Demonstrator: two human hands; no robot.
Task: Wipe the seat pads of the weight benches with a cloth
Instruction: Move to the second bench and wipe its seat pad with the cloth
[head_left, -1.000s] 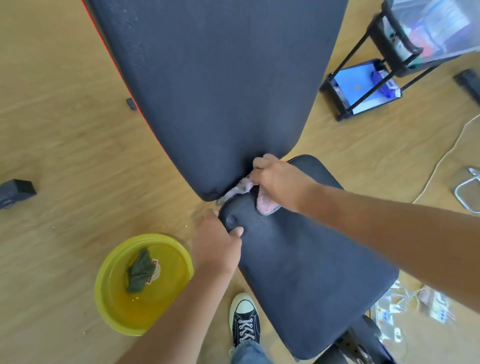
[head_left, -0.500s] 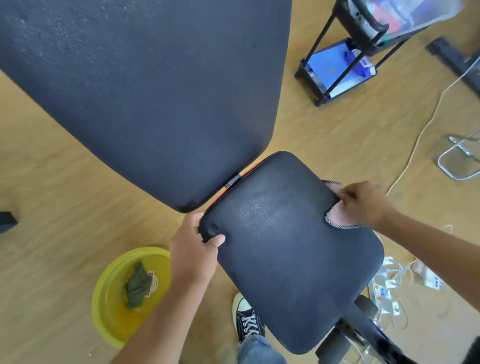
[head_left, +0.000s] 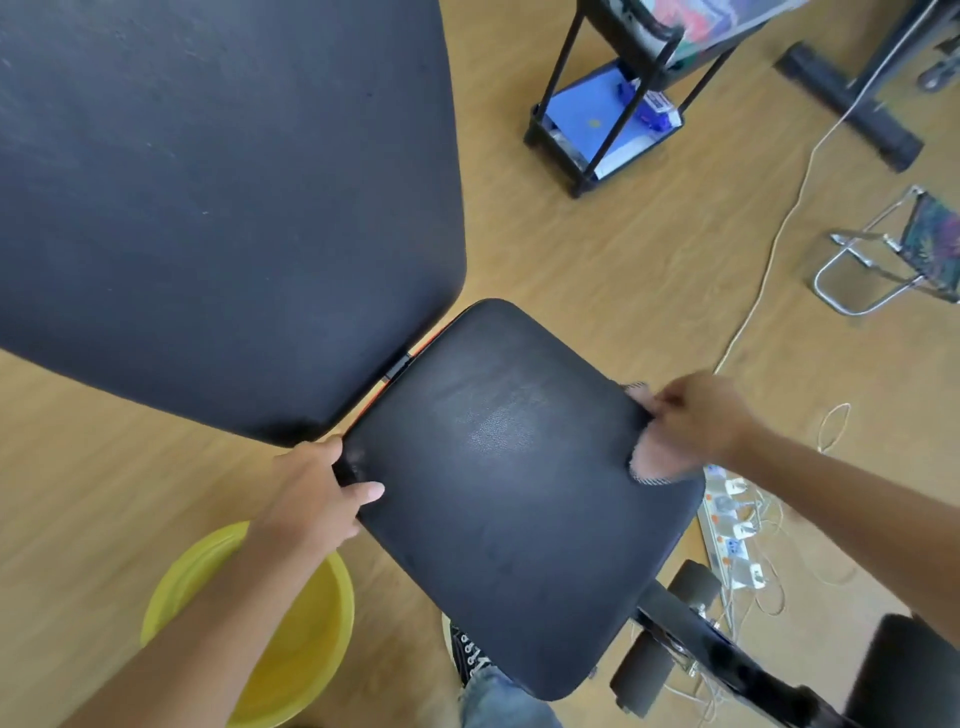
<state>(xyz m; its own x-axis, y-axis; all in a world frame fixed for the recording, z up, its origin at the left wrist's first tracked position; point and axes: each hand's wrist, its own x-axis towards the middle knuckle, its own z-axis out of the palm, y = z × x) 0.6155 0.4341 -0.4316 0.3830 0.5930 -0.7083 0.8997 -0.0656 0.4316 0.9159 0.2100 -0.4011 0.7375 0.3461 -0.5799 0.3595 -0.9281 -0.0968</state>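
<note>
The black seat pad (head_left: 514, 499) of the weight bench fills the middle of the view, with a damp sheen near its centre. Its larger black back pad (head_left: 208, 197) rises at the upper left. My left hand (head_left: 311, 499) grips the seat pad's left corner, thumb on top. My right hand (head_left: 691, 421) presses a pink cloth (head_left: 652, 462) against the pad's right edge; most of the cloth is hidden under the fingers.
A yellow basin (head_left: 296, 639) sits on the wooden floor at lower left, partly behind my left forearm. A black rack (head_left: 602, 124) stands at upper right, a folding stool (head_left: 893, 249) at far right. A power strip with cables (head_left: 732, 530) lies right of the seat. My shoe (head_left: 467, 654) shows below.
My right hand swept the cloth from the seat's rear corner, by the gap to the back pad, across to its right edge and stays there. My left hand kept its grip on the corner.
</note>
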